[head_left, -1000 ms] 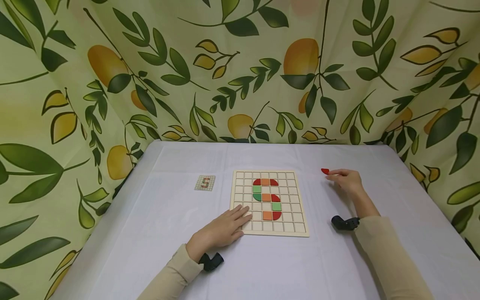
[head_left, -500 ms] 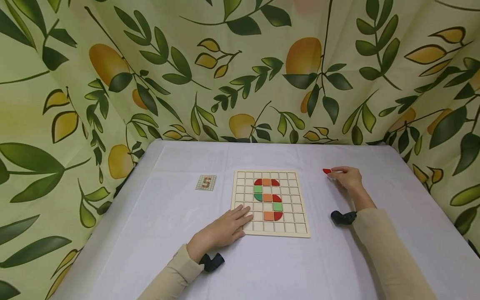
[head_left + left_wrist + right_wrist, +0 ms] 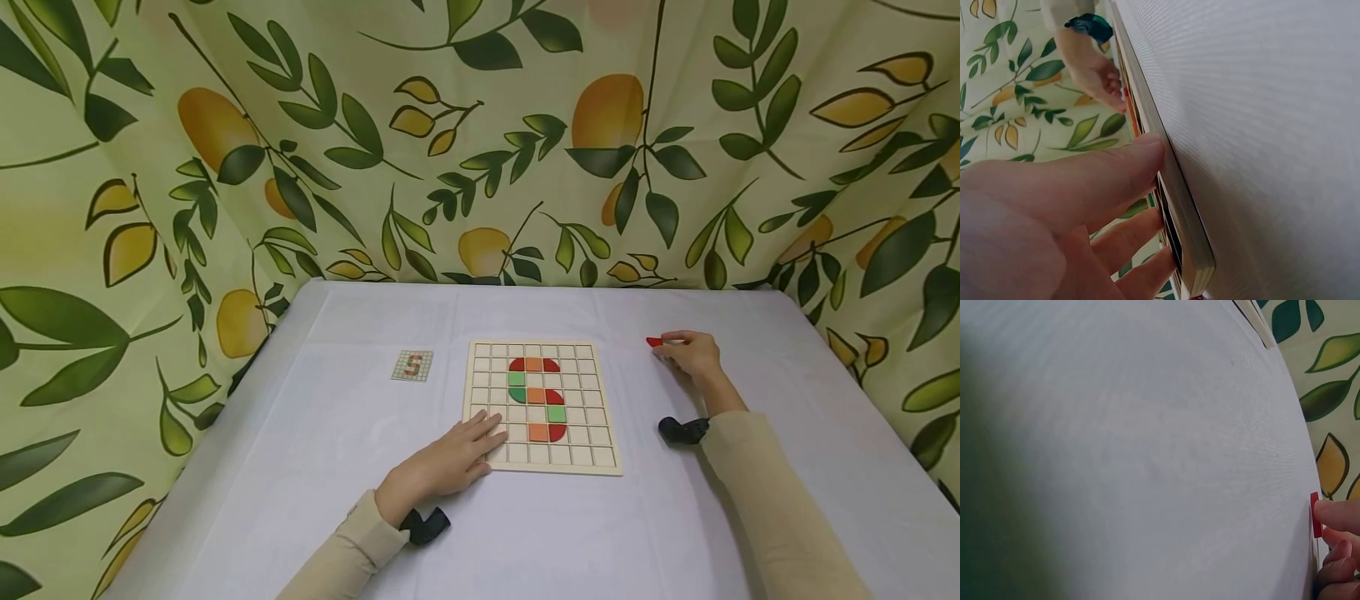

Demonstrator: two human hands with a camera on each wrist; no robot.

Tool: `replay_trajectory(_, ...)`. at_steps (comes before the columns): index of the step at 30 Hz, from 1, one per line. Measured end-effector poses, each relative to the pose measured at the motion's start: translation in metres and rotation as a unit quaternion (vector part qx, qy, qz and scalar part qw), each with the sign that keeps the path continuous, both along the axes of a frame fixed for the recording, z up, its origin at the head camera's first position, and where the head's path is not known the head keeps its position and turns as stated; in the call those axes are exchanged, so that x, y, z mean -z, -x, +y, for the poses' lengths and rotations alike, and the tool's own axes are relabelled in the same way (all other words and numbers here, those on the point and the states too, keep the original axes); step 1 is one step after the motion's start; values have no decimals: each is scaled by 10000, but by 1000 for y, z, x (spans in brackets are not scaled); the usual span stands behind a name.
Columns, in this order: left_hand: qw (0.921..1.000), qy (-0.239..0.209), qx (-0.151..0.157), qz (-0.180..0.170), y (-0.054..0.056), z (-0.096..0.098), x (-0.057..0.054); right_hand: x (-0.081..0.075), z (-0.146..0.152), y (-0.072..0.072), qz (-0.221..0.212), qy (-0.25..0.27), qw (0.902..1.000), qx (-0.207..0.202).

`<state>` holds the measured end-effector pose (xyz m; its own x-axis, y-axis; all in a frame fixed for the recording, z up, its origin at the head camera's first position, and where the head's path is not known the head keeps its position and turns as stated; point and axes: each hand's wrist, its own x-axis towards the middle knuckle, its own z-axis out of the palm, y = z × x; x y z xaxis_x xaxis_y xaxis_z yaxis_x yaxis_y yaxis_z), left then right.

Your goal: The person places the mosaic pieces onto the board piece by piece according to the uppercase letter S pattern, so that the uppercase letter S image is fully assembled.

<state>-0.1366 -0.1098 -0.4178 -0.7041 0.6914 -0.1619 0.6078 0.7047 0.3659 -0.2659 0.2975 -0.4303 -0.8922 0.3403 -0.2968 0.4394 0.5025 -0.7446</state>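
A wooden grid board (image 3: 592,458) lies on the white table, with red, orange and green tiles set in an S shape. My left hand (image 3: 446,457) rests on the board's lower left corner with fingers spread; in the left wrist view the thumb (image 3: 1141,156) lies along the board's edge. To the right of the board my right hand (image 3: 693,357) pinches a red tile (image 3: 654,342) with one curved side between thumb and fingertips. The right wrist view shows that red tile (image 3: 1316,515) edge-on at the fingertips.
A small pattern card (image 3: 412,366) with an S on a grid lies left of the board. A leaf-and-fruit patterned curtain (image 3: 480,167) hangs behind the table's far edge. Black wrist cameras (image 3: 425,527) sit on both wrists.
My right hand has shifted slightly up the table, the red tile turning a little in its fingertips. The left hand stays put on the board.
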Motion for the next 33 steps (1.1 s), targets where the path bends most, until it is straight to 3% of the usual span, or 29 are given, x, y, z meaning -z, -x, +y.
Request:
replay_trajectory(16,10000,-31,-19,15,0,0,1,1,-5,2,-101,3,9998,164)
replay_trajectory(33,9999,73,-102,-68,0,0,2,0,-7,-4,-49,5,10000,46)
